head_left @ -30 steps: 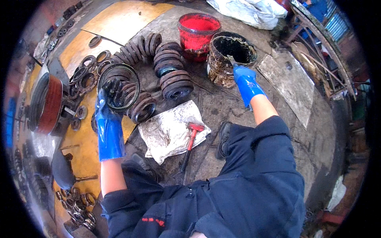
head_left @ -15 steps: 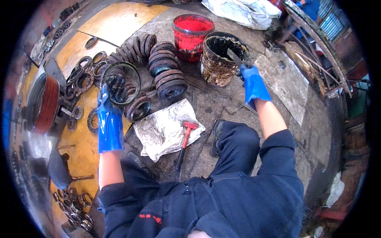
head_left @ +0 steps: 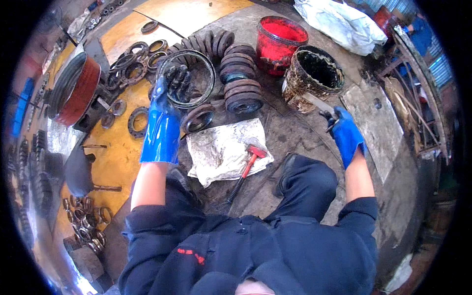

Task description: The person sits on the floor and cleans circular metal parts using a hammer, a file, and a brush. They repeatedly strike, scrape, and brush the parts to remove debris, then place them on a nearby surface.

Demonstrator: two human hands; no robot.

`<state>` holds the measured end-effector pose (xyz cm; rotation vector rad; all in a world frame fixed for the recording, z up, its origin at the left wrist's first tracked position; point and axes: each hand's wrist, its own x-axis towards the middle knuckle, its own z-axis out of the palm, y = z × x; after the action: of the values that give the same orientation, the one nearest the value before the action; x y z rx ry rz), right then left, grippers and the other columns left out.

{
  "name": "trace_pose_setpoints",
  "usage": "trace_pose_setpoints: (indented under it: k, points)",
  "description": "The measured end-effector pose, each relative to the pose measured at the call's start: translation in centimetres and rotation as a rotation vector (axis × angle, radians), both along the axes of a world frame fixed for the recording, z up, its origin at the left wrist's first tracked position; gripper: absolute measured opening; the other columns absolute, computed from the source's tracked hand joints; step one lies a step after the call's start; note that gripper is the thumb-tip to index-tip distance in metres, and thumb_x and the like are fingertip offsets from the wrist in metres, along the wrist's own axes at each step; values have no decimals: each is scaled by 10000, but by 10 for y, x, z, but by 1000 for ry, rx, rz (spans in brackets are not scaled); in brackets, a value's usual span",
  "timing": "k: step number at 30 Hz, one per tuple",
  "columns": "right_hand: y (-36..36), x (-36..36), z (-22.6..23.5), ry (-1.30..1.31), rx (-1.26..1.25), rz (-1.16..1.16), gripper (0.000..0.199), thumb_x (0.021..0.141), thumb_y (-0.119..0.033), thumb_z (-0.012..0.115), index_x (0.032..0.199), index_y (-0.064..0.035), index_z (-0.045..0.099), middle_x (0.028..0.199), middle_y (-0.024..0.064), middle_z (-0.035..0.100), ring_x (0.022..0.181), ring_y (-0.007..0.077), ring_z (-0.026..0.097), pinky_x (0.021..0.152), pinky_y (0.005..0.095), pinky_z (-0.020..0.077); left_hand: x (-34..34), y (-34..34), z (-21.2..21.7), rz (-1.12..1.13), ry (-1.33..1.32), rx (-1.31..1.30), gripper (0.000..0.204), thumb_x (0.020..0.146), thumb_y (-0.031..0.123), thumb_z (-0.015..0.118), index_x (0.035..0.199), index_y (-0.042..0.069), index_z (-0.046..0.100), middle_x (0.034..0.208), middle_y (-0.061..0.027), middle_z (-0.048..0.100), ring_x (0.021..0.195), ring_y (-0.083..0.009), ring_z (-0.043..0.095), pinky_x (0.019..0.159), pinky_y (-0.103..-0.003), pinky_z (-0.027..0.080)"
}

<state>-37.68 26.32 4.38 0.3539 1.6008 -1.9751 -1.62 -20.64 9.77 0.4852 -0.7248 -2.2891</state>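
My left hand [head_left: 163, 118], in a long blue glove with dark, greasy fingers, is closed on a large dark metal ring [head_left: 213, 81]. The ring is raised above the floor, with the fingers showing through its middle. In my right hand [head_left: 345, 130], also gloved in blue, is a flat-bladed scraper [head_left: 317, 102]. Its blade points left, in front of a grease-caked bucket [head_left: 296, 91] with a dark inside. Behind the ring stand rows of dark ring-shaped parts [head_left: 242, 88]. Below it, a single thick ring [head_left: 198, 118] leans near a stained white cloth [head_left: 211, 152].
A red-handled hammer [head_left: 250, 160] lies partly on the cloth. Beside the grease bucket stands a red bucket [head_left: 280, 46]. Loose rings [head_left: 133, 73] and a red-brown drum [head_left: 81, 96] are at left, small rings [head_left: 86, 221] at lower left. A metal frame [head_left: 418, 83] stands at right.
The scraper has come out of the bucket's mouth and moved toward me, its blade turned left. My left hand still holds the ring. The whole view has shifted, so things sit farther right.
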Motion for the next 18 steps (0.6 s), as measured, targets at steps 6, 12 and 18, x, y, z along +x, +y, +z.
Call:
trace_pose_setpoints:
  k: [6,12,18]
  points:
    - [-139,200,155,586,22,531,392,1001,-353,547,1228,-46,632,982,132,728,669,122,643,577,234,499,7,1,6,-8,-25,22,402,996,364,497,1297,109,571,1293,-137,623,1111,-333,639,850,-478,563]
    - [-183,240,148,1369,105,532,262,950,-146,637,1184,-32,665,919,46,691,784,95,600,711,262,503,11,-11,-13,-23,-45,-76,409,969,358,562,1257,69,595,1228,-175,641,1066,-337,644,892,-497,561]
    - [-189,239,125,1542,276,470,277,917,-127,666,1175,-24,667,926,87,698,796,106,614,733,291,519,22,12,6,-67,-136,-127,431,989,340,531,1275,19,567,1234,-195,633,1052,-361,639,883,-488,555]
